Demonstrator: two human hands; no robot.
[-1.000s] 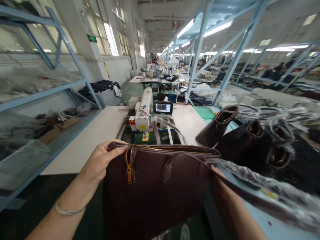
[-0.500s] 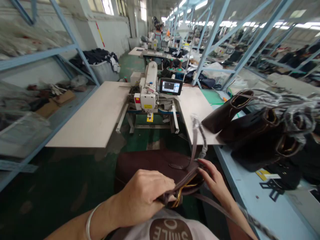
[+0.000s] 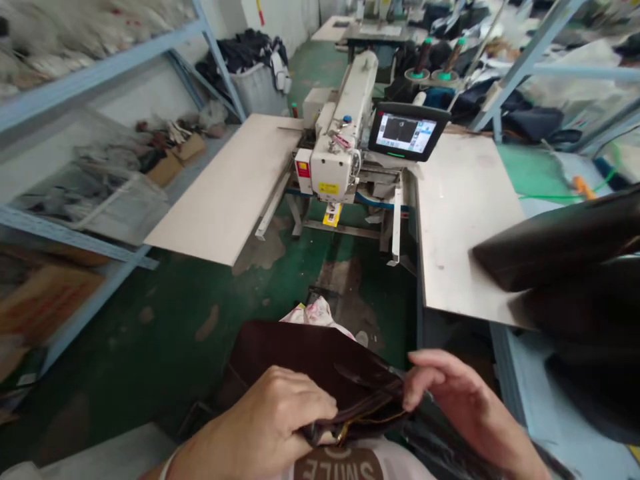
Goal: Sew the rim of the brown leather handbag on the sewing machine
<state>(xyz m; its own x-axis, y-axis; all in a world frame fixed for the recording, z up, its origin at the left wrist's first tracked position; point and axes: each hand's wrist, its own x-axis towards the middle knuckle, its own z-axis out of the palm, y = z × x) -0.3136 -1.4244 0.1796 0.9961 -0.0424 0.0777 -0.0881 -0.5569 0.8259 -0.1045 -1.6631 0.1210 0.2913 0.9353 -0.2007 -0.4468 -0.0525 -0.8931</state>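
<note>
A dark brown handbag (image 3: pixel 300 353) lies across my lap with its zipped opening towards me. My left hand (image 3: pixel 280 413) is closed on the near edge of that opening, beside the gold zip (image 3: pixel 343 432). At the opening's right end, my right hand (image 3: pixel 455 393) has its fingers curled at the bag's edge; its grip there is partly hidden. A dark strap in clear wrap (image 3: pixel 440 443) hangs below my right hand. Ahead stands a white sewing machine (image 3: pixel 333 163) with a lit control screen (image 3: pixel 407 130).
Pale side boards (image 3: pixel 230 187) flank the machine. More dark bags (image 3: pixel 560 240) lie at the right, blurred, over a blue table (image 3: pixel 565 393). A blue shelf rack (image 3: pixel 125 57) with boxes stands at the left. Behind it is a grey bin (image 3: pixel 260 87) of dark cloth.
My view has tilted down and closer to the machine. The bag's wrapped strap, upright before at the far side, has dropped from there. My right hand has turned, its fingers now more curled.
</note>
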